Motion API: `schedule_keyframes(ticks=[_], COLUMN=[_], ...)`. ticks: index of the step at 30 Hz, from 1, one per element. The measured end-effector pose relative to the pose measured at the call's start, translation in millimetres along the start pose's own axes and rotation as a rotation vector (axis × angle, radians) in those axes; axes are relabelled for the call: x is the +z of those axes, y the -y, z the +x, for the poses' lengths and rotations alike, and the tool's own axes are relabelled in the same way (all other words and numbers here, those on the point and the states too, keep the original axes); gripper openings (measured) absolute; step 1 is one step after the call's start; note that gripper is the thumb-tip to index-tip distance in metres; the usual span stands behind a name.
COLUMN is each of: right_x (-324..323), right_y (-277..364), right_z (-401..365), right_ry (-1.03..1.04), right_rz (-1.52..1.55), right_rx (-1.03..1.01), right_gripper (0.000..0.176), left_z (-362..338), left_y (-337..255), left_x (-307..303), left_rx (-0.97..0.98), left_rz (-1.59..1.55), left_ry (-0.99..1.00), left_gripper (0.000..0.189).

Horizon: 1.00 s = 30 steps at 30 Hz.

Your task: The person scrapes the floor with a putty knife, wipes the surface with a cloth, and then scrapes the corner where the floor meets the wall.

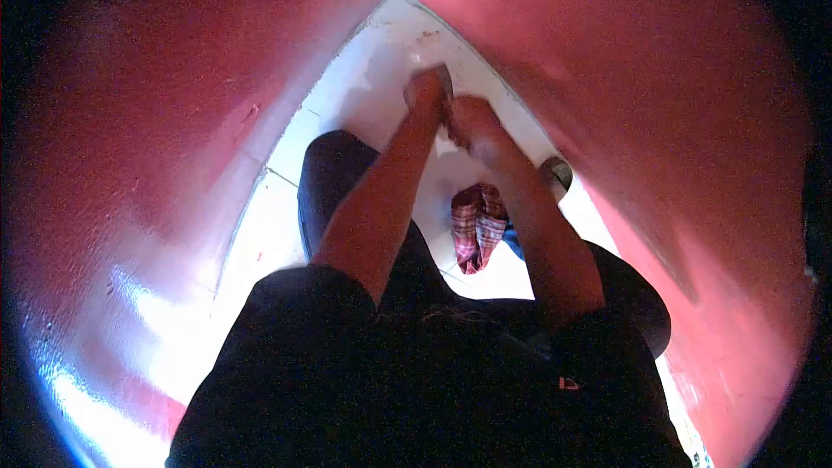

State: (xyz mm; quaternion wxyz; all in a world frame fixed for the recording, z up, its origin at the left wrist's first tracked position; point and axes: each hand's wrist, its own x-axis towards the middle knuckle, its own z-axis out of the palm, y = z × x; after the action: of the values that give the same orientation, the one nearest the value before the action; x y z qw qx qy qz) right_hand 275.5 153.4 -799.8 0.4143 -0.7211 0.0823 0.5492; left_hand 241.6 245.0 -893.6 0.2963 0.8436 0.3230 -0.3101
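Observation:
My left hand (pixel 427 91) is closed near the floor's far corner, with a dark edge showing beside its fingers. What it holds, if anything, I cannot make out. Close by on the right, my right hand (pixel 471 121) bends inward, its fingers drawn together and blurred. Its contents are also hidden. The two hands meet or nearly meet over the pale tiled floor (pixel 381 78). Nearer to me, beneath my right forearm, lies a folded red and white plaid cloth (pixel 478 227).
Red walls (pixel 156 95) rise on the left and right (pixel 659 95), meeting in a corner ahead. A small round dark object (pixel 556 175) stands by the right wall. Something blue (pixel 513 241) shows beside the cloth. My dark-clothed knee (pixel 334 173) is left of my arms.

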Motion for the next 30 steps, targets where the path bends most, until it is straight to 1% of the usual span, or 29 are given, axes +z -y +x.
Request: schedule_keyframes(ticks=[1,2,5,6,7,8,9,10,11,12,13,15,16,17,19,20,21,22,23,25,26,28,29,30], right_x=[7.0,14.2,19.1,15.8,14.7,13.6,12.5,14.1,12.4,11.7,11.6,18.1,17.2,17.3,10.6,4.4,-1.9,-4.5,-5.5,-7.7,-3.7,-9.9,-10.7,-7.8], right_y=[-8.8,-13.8,8.3,13.6,18.9,22.8,27.2,54.7,71.8,33.2,25.1,20.7,23.9,25.9,6.7,21.3,35.2,50.5,57.0,64.5,60.0,56.8,30.1,0.1], right_z=[-17.2,-30.9,-33.0,-10.9,12.6,36.6,60.2,32.0,13.4,38.6,26.8,-16.2,-23.0,-22.0,35.3,27.6,20.4,35.2,32.5,19.1,4.6,-39.8,-44.9,-45.1], right_ry=[-0.027,-0.062,-0.086,-0.058,-0.056,-0.051,-0.045,-0.059,-0.074,-0.070,-0.071,-0.092,-0.101,-0.110,-0.051,0.007,0.097,0.118,0.097,0.023,-0.029,-0.026,-0.010,0.012], right_rz=[0.090,0.091,-0.011,-0.015,-0.004,0.009,0.022,0.184,0.343,0.315,0.289,0.301,0.319,0.324,0.043,0.305,0.574,0.559,0.502,0.341,0.240,-0.057,0.053,0.160], right_rx=[0.043,0.168,0.161,0.120,-0.015,-0.152,-0.286,-0.131,0.032,0.059,0.084,0.180,0.231,0.259,0.060,-0.059,-0.161,-0.147,-0.110,-0.031,0.027,0.075,0.071,0.078], right_gripper=[0.023,0.025,0.025,0.025,0.024,0.023,0.022,0.021,0.020,0.019,0.020,0.020,0.021,0.021,0.034,0.028,0.023,0.022,0.021,0.020,0.020,0.023,0.026,0.029], left_z=[-6.1,4.4,68.1,91.3,112.6,142.0,132.2,107.7,110.1,112.4,134.7,160.3,183.5,190.5,176.2,176.6,107.7,118.7,127.7,122.4,101.7,37.9,14.4,-4.2], left_y=[1.0,6.7,51.9,45.5,38.1,11.4,0.9,-3.7,7.0,17.5,39.7,33.5,27.3,24.6,33.5,28.4,-10.4,-7.6,0.8,14.1,9.6,2.8,0.4,12.0], left_x=[-0.6,5.9,69.8,66.4,60.8,22.4,-11.0,-36.2,-24.4,-12.9,26.4,14.6,6.7,8.3,36.8,32.4,-37.3,-42.6,-30.5,7.1,8.0,22.2,25.5,49.9], left_rx=[0.017,0.075,0.232,0.236,0.234,0.186,0.173,0.158,0.199,0.241,0.341,0.350,0.345,0.335,0.285,0.276,0.196,0.209,0.226,0.075,0.103,0.124,0.133,0.155], left_rz=[0.033,0.068,0.171,0.110,0.049,-0.113,-0.049,0.020,0.080,0.141,0.200,0.156,0.140,0.118,0.075,0.055,0.157,0.093,0.033,-1.068,-0.859,-0.438,-0.226,-0.138], left_ry=[0.019,-0.104,-0.453,-0.375,-0.299,-0.071,-0.042,-0.002,-0.004,-0.008,-0.055,-0.098,-0.121,-0.129,-0.092,-0.103,0.022,-0.096,-0.199,-0.161,-0.148,-0.122,-0.115,-0.133], left_gripper=[0.039,0.036,0.031,0.029,0.028,0.028,0.030,0.032,0.033,0.034,0.034,0.032,0.032,0.031,0.029,0.028,0.016,0.022,0.030,0.029,0.028,0.025,0.024,0.026])
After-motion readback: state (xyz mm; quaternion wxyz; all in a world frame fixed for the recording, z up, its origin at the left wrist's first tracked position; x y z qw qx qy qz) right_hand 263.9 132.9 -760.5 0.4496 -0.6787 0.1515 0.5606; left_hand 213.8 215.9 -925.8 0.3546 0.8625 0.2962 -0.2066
